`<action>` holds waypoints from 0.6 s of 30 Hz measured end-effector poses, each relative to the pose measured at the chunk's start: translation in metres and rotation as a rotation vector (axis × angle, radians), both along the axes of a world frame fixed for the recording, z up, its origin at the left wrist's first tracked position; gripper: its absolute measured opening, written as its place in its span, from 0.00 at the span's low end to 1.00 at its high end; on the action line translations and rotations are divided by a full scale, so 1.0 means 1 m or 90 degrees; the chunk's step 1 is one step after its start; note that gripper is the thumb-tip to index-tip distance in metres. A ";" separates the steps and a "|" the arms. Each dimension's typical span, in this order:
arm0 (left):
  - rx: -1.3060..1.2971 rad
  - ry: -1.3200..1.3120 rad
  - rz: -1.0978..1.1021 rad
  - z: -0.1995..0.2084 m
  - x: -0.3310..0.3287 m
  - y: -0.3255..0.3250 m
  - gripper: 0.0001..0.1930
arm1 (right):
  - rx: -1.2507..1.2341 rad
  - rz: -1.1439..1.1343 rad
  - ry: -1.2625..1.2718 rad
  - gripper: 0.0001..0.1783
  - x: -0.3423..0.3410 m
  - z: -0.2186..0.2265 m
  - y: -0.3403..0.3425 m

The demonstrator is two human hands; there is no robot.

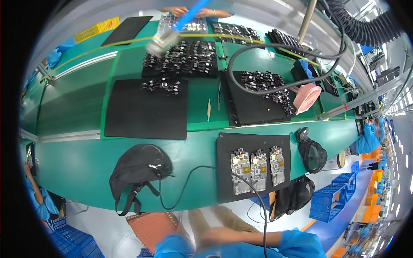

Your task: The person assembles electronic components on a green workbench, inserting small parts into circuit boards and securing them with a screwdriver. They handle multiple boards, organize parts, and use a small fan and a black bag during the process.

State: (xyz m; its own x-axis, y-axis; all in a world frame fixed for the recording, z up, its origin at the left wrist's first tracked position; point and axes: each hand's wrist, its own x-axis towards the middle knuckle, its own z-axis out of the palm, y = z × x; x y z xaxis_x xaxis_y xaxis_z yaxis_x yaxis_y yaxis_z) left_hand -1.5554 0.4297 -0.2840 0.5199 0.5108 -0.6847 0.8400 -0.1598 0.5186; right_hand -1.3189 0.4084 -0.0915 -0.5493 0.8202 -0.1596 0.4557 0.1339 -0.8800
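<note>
No text, label, number or sign readable. Three circuit boards point(259, 170), on black mat point(224, 161) toward its right edge: any print too small to make out. Yellow crate point(97, 29), beyond workbench's point(193, 150) far left corner: any lettering too blurred.

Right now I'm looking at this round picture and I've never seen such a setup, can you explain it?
There's no machine, just a person with bare hands. This single picture comes from the left of two wide fisheye cameras worn on the head, looking down, so straight edges bend. On the green table lies a black mat with three circuit boards; a black bag lies to its left. The right hand, blurred, is low in the picture, away from the boards; I can't tell whether it holds anything. I can't make out the left hand.
</note>
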 end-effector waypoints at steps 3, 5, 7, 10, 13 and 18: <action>0.000 0.013 0.010 -0.007 0.006 0.004 0.14 | -0.077 -0.082 -0.026 0.20 0.046 -0.009 -0.059; 0.005 0.025 0.009 -0.014 0.006 0.007 0.14 | -0.145 -0.111 -0.005 0.19 0.067 0.013 -0.063; 0.012 0.037 0.007 -0.015 0.002 0.007 0.14 | -0.174 -0.171 -0.003 0.16 0.079 0.022 -0.069; 0.005 0.056 0.013 -0.016 0.008 0.008 0.14 | -0.232 -0.201 -0.036 0.12 0.094 0.025 -0.076; 0.004 0.071 0.002 -0.016 0.020 0.023 0.13 | -0.263 -0.242 -0.062 0.10 0.095 0.001 -0.105; -0.019 0.064 0.054 -0.008 0.065 0.005 0.13 | -0.267 -0.284 -0.037 0.09 0.111 -0.010 -0.110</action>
